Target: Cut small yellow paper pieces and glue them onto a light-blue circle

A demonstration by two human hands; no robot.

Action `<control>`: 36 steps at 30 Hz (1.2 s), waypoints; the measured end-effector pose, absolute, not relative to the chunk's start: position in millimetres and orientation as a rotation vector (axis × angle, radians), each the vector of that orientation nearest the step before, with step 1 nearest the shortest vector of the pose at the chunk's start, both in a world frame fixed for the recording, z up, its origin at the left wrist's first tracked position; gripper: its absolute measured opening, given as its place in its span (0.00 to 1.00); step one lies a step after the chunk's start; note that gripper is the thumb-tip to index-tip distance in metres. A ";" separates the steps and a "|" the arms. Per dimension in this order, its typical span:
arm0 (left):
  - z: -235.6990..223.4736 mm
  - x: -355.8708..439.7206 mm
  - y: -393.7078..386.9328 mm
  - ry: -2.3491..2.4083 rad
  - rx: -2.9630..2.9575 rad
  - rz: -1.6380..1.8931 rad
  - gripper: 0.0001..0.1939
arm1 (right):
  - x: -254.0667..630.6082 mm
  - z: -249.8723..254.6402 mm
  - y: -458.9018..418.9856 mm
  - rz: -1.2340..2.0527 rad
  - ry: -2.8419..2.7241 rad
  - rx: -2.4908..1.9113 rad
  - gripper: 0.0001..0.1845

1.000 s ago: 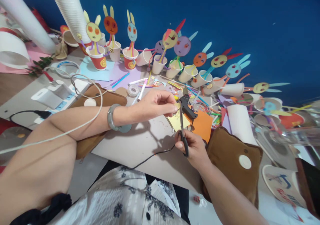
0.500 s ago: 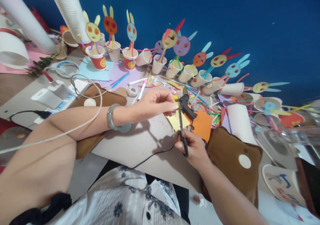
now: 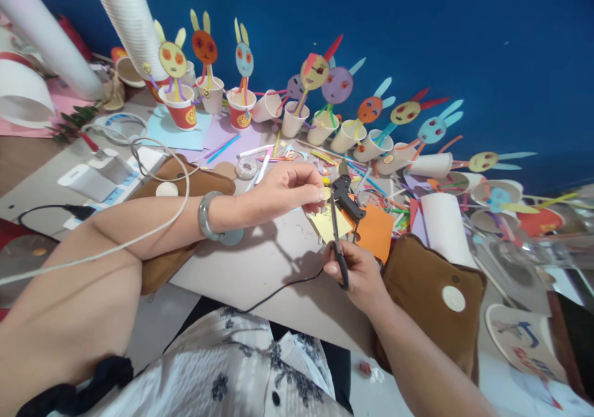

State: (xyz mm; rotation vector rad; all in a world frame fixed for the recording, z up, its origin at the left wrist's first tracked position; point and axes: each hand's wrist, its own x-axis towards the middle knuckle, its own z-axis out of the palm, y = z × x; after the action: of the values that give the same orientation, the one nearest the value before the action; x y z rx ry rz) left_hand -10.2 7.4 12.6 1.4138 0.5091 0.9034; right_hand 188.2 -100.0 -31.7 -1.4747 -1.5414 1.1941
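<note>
My left hand (image 3: 297, 188) pinches a small piece of yellow paper (image 3: 327, 192) between thumb and fingertips. In my right hand (image 3: 357, 268) is a pair of black-handled scissors (image 3: 338, 253), its blades pointing up to the paper's edge. Whether the blades are apart is hard to make out. Just behind the blades lies a black glue gun (image 3: 348, 200). Under the scissors are a yellow paper sheet (image 3: 341, 224) and an orange paper sheet (image 3: 375, 234).
Paper cups with rabbit-faced figures (image 3: 340, 85) line the blue wall. A tall cup stack (image 3: 127, 21) stands at left, near a power strip (image 3: 148, 157) and white cable. Brown pouches (image 3: 431, 299) flank the work area. A black cord (image 3: 278, 290) crosses the table front.
Almost nothing differs. My left hand and the yellow paper piece shift very slightly, and the scissors tilt a touch to the left at the tip.
</note>
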 end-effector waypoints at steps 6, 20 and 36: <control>14.3 -11.6 8.1 0.524 1.413 0.891 0.06 | 188.4 -31.1 -100.1 1.194 -1.541 -1.484 0.30; 13.0 -13.2 11.2 0.518 1.433 0.863 0.06 | 188.4 -32.9 -99.6 1.196 -1.523 -1.465 0.29; 14.3 -11.9 11.3 0.497 1.401 0.833 0.05 | 187.5 -31.8 -99.1 1.203 -1.523 -1.460 0.27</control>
State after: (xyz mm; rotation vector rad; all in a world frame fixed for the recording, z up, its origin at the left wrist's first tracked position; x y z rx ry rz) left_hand -11.9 11.3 14.3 1.4005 0.4972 0.8328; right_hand 187.5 -99.1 -31.8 -1.4604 -1.5226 1.2034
